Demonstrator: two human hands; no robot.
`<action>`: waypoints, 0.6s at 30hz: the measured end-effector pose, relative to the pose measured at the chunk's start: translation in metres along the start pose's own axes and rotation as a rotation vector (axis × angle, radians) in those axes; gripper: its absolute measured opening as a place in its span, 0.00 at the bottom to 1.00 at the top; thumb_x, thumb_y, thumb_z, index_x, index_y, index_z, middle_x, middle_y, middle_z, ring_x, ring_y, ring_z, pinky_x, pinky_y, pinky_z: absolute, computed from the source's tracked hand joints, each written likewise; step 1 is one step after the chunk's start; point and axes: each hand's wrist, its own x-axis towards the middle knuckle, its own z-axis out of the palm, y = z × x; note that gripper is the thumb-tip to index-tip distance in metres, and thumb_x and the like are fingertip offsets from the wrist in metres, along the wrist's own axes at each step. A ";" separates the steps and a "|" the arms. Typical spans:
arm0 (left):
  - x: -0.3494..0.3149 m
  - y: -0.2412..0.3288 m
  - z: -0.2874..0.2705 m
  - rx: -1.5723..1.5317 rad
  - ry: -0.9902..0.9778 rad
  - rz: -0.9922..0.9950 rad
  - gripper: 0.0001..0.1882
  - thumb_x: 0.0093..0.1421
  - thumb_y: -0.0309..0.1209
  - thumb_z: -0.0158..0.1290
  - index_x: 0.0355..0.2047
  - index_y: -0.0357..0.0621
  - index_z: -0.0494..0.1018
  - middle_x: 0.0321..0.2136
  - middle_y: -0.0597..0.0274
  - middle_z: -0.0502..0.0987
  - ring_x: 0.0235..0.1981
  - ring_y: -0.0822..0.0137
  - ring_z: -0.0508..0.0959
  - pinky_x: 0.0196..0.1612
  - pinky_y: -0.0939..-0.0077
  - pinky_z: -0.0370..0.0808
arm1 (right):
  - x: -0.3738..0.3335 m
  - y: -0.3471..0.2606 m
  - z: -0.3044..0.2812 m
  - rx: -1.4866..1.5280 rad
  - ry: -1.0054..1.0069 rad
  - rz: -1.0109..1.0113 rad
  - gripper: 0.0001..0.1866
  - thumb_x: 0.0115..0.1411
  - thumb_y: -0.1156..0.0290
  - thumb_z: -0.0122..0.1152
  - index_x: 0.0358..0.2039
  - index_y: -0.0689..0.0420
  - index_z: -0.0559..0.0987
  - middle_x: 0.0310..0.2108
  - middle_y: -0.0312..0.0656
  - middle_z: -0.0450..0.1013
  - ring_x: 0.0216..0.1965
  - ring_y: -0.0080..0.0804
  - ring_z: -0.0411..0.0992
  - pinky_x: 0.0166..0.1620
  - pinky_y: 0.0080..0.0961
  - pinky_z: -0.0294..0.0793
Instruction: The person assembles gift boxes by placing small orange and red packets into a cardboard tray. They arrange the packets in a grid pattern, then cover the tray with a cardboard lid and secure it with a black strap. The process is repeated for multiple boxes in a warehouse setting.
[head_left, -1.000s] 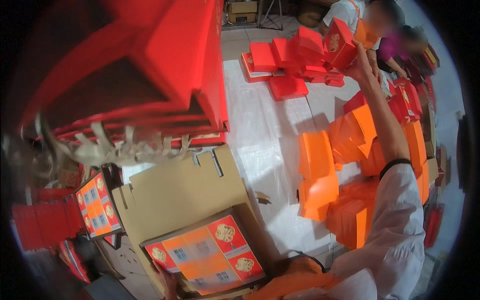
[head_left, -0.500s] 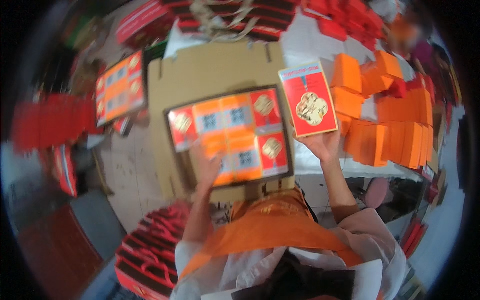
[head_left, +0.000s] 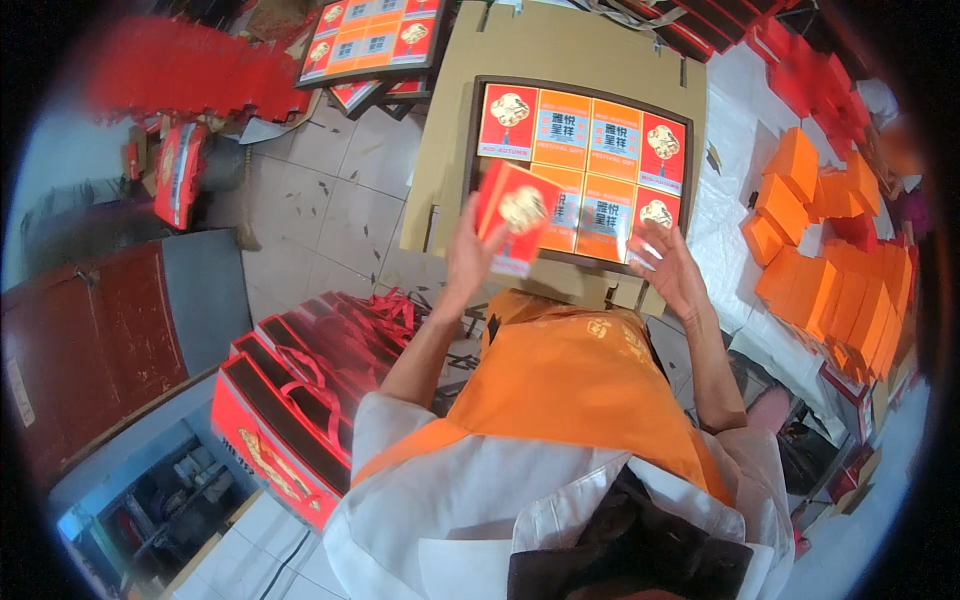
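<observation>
A dark-rimmed tray point(head_left: 690, 160) stands before me, packed with flat orange boxes point(head_left: 612, 188) in the middle and red boxes with gold flower pictures point(head_left: 508, 118) at its corners. My left hand point(head_left: 466, 252) grips one red box point(head_left: 520, 208) by its left side, holding it tilted over the tray's near left corner. Whatever lies beneath that box is hidden. At the near right corner, my right hand point(head_left: 674, 272) has its fingers spread over another red box point(head_left: 655, 212) in the tray and grips nothing.
Brown cardboard point(head_left: 560, 45) lies under the tray. Another filled tray point(head_left: 375, 45) rests at the far left. Orange boxes point(head_left: 835, 300) are piled on the white-covered table at right. Red and black gift bags point(head_left: 290, 400) stand at lower left, more red items point(head_left: 190, 75) at far left.
The red box has gone from my raised right hand to my left hand above the tray. My right hand has come down to the tray's near right corner. The whole view has shifted.
</observation>
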 end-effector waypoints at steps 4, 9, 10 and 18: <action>0.019 -0.050 -0.002 0.060 0.031 -0.240 0.28 0.53 0.32 0.54 0.53 0.37 0.60 0.42 0.47 0.71 0.43 0.59 0.72 0.44 0.68 0.68 | 0.003 0.022 -0.012 0.001 0.138 -0.013 0.23 0.61 0.51 0.44 0.49 0.55 0.64 0.48 0.41 0.65 0.46 0.32 0.67 0.44 0.28 0.69; 0.034 -0.078 0.023 0.070 0.068 -0.218 0.27 0.54 0.37 0.54 0.52 0.40 0.63 0.37 0.47 0.71 0.36 0.52 0.71 0.39 0.62 0.68 | -0.004 0.039 -0.016 0.005 0.162 0.011 0.20 0.61 0.53 0.45 0.47 0.53 0.67 0.44 0.37 0.68 0.44 0.29 0.68 0.44 0.27 0.69; 0.039 -0.081 0.026 -0.005 0.052 -0.244 0.27 0.54 0.37 0.53 0.52 0.39 0.64 0.38 0.47 0.71 0.36 0.52 0.71 0.39 0.62 0.68 | -0.005 0.041 -0.017 0.011 0.184 -0.003 0.20 0.61 0.53 0.45 0.47 0.53 0.67 0.44 0.37 0.68 0.44 0.29 0.68 0.44 0.27 0.69; 0.030 -0.076 0.046 0.252 0.036 -0.260 0.21 0.58 0.35 0.48 0.50 0.39 0.66 0.43 0.48 0.69 0.45 0.54 0.67 0.47 0.64 0.64 | -0.008 0.050 -0.036 0.079 0.283 -0.067 0.20 0.59 0.55 0.50 0.46 0.54 0.67 0.43 0.39 0.67 0.44 0.29 0.66 0.43 0.26 0.67</action>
